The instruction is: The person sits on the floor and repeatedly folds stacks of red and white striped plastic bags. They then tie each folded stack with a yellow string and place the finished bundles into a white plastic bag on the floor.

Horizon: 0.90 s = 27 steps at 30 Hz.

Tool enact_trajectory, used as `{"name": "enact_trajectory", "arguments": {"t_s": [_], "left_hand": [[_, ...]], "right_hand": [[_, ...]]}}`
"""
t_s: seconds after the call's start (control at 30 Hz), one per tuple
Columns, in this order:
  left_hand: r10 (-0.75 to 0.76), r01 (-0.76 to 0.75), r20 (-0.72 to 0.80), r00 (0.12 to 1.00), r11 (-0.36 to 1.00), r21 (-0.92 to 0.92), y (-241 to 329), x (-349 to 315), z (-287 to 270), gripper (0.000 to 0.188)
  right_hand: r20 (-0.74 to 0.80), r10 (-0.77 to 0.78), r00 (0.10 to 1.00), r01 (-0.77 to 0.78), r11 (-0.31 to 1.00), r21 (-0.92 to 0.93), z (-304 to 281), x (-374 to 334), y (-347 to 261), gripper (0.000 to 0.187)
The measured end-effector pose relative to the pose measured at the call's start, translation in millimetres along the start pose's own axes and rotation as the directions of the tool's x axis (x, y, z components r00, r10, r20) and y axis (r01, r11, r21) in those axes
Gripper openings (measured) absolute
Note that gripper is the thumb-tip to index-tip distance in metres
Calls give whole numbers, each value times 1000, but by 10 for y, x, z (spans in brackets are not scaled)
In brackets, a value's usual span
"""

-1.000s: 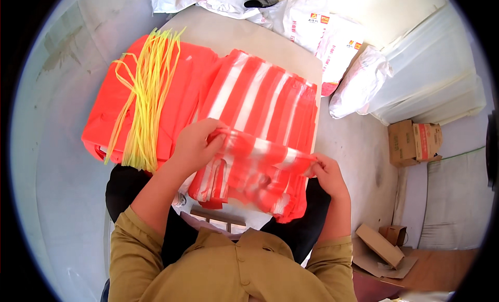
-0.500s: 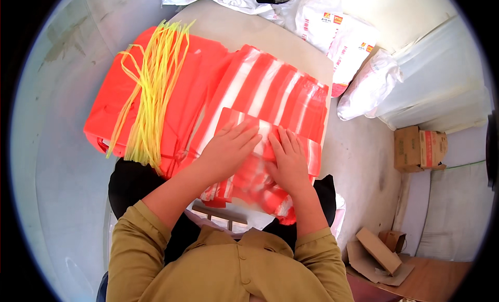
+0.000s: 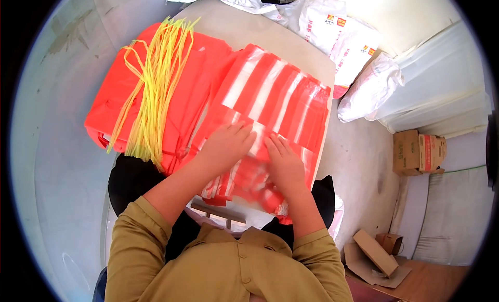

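Red-and-white striped plastic bags [image 3: 270, 89] lie in a flat stack on the table before me, with a layer folded over their near part. My left hand [image 3: 228, 146] rests on this folded layer, its fingers together and slightly bent. Beside it, my right hand [image 3: 285, 164] lies on the same plastic with fingers extended. Nothing shows gripped in either hand. Below the hands the near end of the plastic is crumpled and hangs at the table edge. To the left, a bundle of yellow plastic strips [image 3: 156, 89] lies across a thick red plastic pile [image 3: 112, 99].
The pale table [image 3: 223, 26] reaches away behind the bags. White printed sacks [image 3: 322, 24] stand along its far right side, one slumped sack [image 3: 371, 86] nearer. On the right are a cardboard box [image 3: 418, 152] by the wall and flattened cardboard [image 3: 377, 255] on a brown surface.
Both hands have slid slightly over the plastic, their fingers more bent than before. The folded layer's far edge has shifted a little. The yellow strips remain on the red pile.
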State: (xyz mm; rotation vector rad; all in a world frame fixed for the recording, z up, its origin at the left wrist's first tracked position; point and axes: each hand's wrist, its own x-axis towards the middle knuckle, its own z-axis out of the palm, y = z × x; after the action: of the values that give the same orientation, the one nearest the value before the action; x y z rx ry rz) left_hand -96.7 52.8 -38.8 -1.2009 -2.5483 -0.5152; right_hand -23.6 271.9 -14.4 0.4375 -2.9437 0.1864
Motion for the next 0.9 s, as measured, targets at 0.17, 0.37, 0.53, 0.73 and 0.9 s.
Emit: {"name": "enact_trajectory", "arguments": {"t_s": [0.17, 0.37, 0.53, 0.73, 0.9], "left_hand": [[-26, 27, -18, 999, 997, 73, -126, -13, -9, 40], [-165, 180, 137, 977, 978, -103, -25, 7, -361, 36], [-386, 560, 406, 828, 576, -595, 35, 62, -521, 54], [-341, 653, 566, 751, 254, -713, -51, -128, -295, 82], [-321, 531, 495, 807, 761, -373, 10, -100, -508, 96]], "right_hand": [[-71, 93, 993, -94, 996, -13, -26, -346, 470, 53], [-187, 253, 949, -256, 967, 5, -585, -479, 750, 47], [-786, 123, 605, -161, 987, 31, -1128, -50, 616, 43], [-49, 396, 917, -221, 606, 764, -516, 145, 29, 53], [240, 521, 819, -360, 142, 922, 107, 129, -246, 58]]}}
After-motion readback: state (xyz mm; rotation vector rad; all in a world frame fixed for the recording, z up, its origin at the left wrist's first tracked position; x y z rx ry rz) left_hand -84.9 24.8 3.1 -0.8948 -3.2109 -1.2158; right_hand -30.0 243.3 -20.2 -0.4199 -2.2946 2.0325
